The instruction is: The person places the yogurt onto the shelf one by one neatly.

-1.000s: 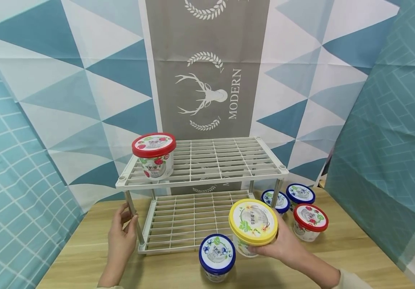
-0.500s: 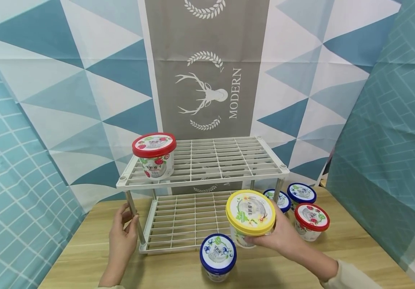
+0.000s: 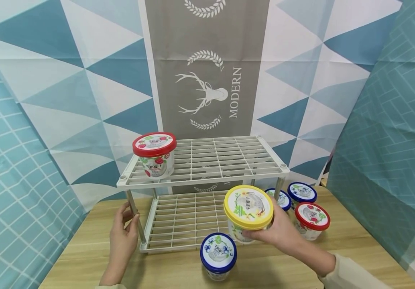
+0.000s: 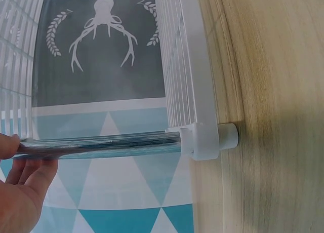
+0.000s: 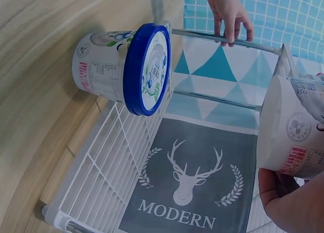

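Note:
My left hand point(image 3: 122, 243) pinches the front left metal post point(image 3: 141, 233) of a white two-tier rack point(image 3: 200, 182) between thumb and fingers. The left wrist view shows the thumb above that post point(image 4: 116, 146) and the fingers below. With my right hand point(image 3: 285, 237) I grip a yellow-lidded paper tub point(image 3: 249, 206) by its side, lid up. It is raised in front of the lower shelf, its lid below the upper shelf's front edge. A blue-lidded tub point(image 3: 218, 253) stands on the table just in front of the rack, left of the held tub.
A red-lidded tub point(image 3: 157, 166) occupies the upper shelf's left end. Right of the rack, two more blue-lidded tubs point(image 3: 302, 192) and another red-lidded tub point(image 3: 312, 220) stand on the wooden table point(image 3: 81, 257). A patterned cloth point(image 3: 207, 36) hangs behind.
My right hand has lifted the yellow-lidded tub higher and moved it slightly left. The left hand keeps its place on the post.

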### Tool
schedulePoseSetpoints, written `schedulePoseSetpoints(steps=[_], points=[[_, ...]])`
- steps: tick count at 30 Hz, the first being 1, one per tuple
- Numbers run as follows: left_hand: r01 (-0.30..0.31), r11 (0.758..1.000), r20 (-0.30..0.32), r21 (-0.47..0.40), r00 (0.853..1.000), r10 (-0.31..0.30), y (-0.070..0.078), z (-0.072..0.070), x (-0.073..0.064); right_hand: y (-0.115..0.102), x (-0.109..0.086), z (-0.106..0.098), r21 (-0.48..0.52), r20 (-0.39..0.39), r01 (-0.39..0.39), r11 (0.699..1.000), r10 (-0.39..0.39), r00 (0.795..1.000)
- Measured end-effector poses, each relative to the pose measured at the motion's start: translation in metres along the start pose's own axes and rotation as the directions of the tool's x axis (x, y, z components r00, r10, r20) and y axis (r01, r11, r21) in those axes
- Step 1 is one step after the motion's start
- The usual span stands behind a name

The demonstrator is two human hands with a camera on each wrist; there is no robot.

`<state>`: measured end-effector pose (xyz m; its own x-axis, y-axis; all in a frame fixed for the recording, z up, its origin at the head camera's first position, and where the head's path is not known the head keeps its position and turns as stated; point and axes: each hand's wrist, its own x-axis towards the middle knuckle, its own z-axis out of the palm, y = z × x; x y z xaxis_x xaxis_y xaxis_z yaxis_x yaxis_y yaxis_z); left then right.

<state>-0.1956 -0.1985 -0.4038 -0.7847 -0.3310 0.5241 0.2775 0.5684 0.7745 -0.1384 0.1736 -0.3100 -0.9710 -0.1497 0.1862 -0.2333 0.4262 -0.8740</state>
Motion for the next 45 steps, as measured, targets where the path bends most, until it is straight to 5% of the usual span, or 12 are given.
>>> schedulePoseSetpoints(steps=[17, 45], points=[[-0.011, 1.000, -0.004, 0.016, 1.000, 0.011, -0.002, 0.000, 0.000, -0.010, 0.000, -0.006, -0.011, -0.027, -0.003, 1.000, 0.002, 1.000], [-0.029, 1.000, -0.011, 0.003, 1.000, 0.029, 0.000, 0.000, 0.000, -0.024, 0.010, -0.011, 0.039, -0.005, 0.138, 0.990, -0.138, 0.990]])
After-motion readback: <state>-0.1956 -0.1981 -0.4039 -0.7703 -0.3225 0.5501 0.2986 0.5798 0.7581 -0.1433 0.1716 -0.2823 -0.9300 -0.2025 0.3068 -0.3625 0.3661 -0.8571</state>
